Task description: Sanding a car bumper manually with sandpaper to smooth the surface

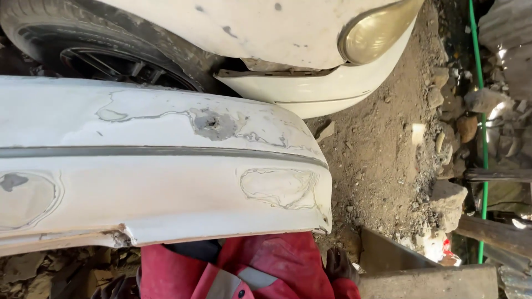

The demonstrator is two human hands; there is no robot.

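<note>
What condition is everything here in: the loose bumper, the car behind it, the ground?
Bumper: off the car, sanded patches, cracked lower edge.
Car: white, paint chipped.
Headlight: yellowed, cloudy.
Tyre: mounted, dusty.
Ground: bare dirt, stones scattered.
Green hose: stretched straight along the ground.
Red jacket: worn, below the bumper.
Hands: none clearly visible.

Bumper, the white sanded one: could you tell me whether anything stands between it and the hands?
Nothing visible does. The right hand, dark and half hidden, sits just below the bumper beside the red jacket; the left hand is not clearly seen.
</note>
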